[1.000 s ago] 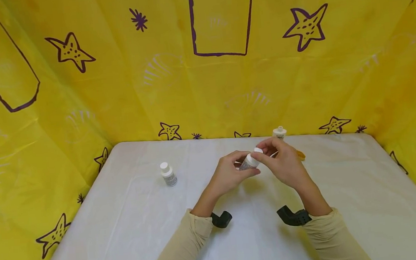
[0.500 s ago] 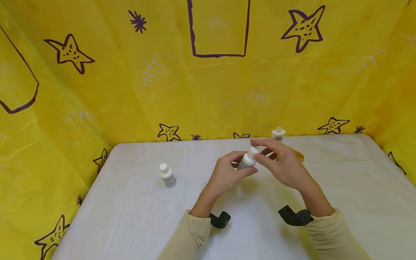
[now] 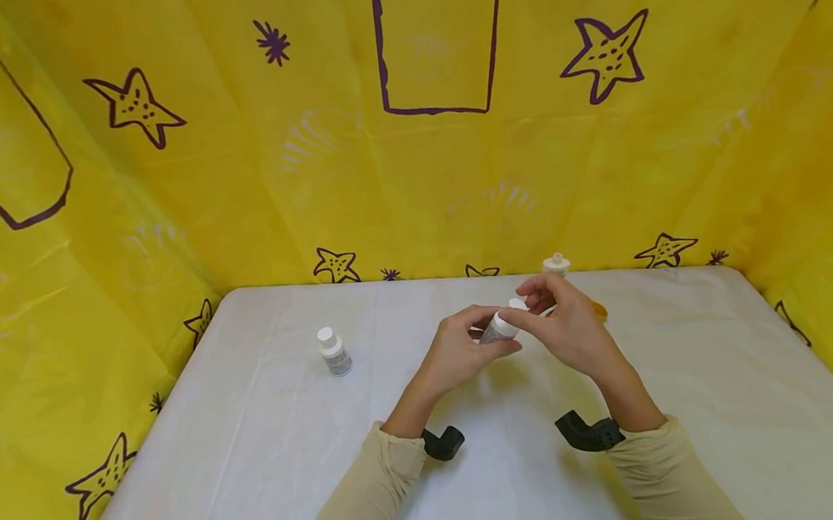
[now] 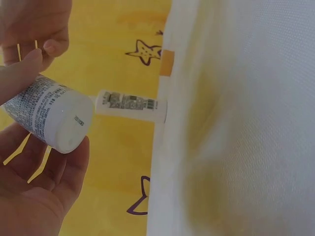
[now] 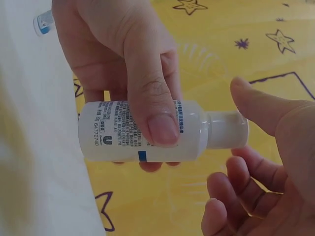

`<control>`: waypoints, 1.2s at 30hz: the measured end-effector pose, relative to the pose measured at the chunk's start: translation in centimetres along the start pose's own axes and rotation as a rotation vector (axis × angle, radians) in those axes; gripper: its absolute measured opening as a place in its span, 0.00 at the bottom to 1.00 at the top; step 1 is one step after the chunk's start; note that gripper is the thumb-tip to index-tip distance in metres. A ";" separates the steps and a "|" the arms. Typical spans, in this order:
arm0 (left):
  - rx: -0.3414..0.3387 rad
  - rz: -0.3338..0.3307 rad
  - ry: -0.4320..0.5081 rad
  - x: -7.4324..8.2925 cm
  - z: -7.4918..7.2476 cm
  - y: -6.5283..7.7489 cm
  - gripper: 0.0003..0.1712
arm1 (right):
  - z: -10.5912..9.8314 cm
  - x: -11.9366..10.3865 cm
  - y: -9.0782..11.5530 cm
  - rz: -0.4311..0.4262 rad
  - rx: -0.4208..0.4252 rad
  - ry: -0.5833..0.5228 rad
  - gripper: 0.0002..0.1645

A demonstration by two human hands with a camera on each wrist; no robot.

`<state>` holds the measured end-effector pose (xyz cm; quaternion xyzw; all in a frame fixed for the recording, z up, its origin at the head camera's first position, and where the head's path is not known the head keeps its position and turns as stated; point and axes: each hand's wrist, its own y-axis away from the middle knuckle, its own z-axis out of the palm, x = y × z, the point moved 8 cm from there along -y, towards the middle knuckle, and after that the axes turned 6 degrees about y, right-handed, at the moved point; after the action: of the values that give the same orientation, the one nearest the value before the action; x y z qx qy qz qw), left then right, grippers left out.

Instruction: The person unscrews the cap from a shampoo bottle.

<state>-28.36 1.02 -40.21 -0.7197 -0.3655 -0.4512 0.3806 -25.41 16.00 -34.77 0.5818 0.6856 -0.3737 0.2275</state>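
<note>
My left hand (image 3: 462,343) grips a small white bottle (image 3: 500,326) with printed labelling, tilted above the table. In the right wrist view its thumb lies across the label of the bottle (image 5: 192,132). My right hand (image 3: 569,325) is at the white cap (image 3: 517,304), with the thumb on one side and the curled fingertips at the other. The cap (image 5: 228,130) sits on the bottle's neck in the right wrist view. From the left wrist, the base of the bottle (image 4: 69,125) faces the camera.
Another white bottle (image 3: 334,352) stands at the left of the white table (image 3: 271,475). Behind my right hand, a white bottle (image 3: 556,264) with a narrow top stands near the back edge, beside a partly hidden orange item (image 3: 600,311). Yellow patterned cloth (image 3: 409,185) surrounds the table.
My right fingers have shifted round the cap, the raised index finger dropping and the thumb moving forward. The held bottle has moved slightly right and remains in my left hand.
</note>
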 end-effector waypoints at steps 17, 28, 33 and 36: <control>0.010 -0.002 -0.030 -0.2 -0.5 0.0 0.22 | 0.1 -1.3 0.3 -0.199 -0.050 0.002 0.18; 0.004 0.000 -0.009 -0.4 -0.4 -0.2 0.24 | 0.6 -0.5 0.2 -0.134 -0.140 -0.032 0.28; -0.003 0.006 -0.002 -0.3 -0.2 -0.1 0.24 | 0.9 0.3 0.1 -0.020 -0.116 0.021 0.27; -0.002 0.003 0.000 -0.2 -0.3 0.0 0.24 | 0.9 0.5 0.1 0.002 -0.097 0.042 0.25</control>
<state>-28.53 0.77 -40.28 -0.7205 -0.3641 -0.4512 0.3805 -25.49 15.61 -35.71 0.5785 0.7069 -0.3277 0.2414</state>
